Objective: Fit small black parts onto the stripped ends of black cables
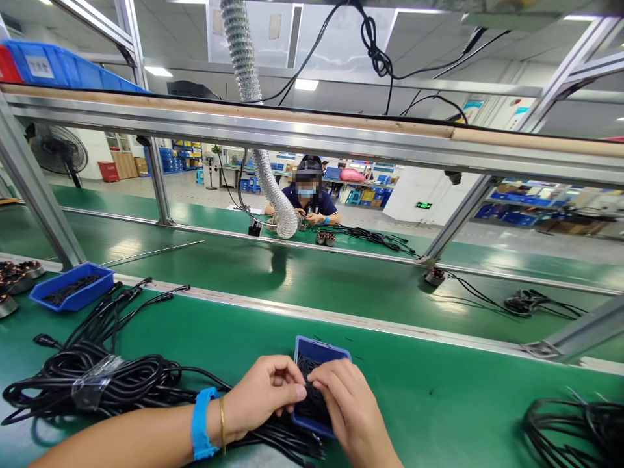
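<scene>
I have green bench top (439, 403) spreading out from the pale rail (312, 314) that edges it. A taped cable bundle (97, 383) crowds the left; a black coil (580, 422) sits far right, with a wide green stretch between it and the right hand (348, 396). The left hand (266, 390) nearly meets it over the blue bin (322, 351) of small black pieces (312, 409); fingertips bunch closely, but I can't tell whether they grip one.
</scene>
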The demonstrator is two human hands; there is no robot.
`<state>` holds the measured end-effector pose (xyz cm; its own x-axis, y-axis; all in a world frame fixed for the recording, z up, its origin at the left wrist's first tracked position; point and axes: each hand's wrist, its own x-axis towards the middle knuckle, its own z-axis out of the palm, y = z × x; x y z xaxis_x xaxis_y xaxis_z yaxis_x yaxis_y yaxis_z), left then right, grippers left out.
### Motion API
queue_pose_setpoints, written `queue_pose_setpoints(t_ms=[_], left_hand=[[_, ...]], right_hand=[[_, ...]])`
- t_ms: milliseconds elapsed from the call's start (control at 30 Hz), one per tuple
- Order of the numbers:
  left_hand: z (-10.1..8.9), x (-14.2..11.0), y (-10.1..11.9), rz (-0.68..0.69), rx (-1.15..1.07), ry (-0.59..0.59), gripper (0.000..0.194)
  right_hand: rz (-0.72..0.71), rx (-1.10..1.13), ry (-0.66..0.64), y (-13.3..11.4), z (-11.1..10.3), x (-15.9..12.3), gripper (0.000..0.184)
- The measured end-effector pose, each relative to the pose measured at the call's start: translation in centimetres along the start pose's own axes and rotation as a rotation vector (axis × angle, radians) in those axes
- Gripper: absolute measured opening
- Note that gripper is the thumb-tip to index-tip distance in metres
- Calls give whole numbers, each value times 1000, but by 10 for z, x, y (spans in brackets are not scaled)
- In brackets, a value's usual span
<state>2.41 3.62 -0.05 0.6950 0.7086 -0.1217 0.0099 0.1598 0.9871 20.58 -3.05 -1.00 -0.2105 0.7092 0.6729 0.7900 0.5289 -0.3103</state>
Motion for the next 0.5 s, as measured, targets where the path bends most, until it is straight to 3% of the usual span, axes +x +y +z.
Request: queue_pose_setpoints(t_ms=[167,233,333,500], left_hand=[[0,-1,1,93,9,37,16],[1,-3,4,116,2,37,18],[1,-7,8,126,-2,30,24],[0,-6,3,115,1,52,23]], right_hand=[[141,162,8,-4,0,1,13],[236,243,21,-6,2,2,6],[356,362,-12,-12,6,3,10],[358,387,31,-20,15,5,10]])
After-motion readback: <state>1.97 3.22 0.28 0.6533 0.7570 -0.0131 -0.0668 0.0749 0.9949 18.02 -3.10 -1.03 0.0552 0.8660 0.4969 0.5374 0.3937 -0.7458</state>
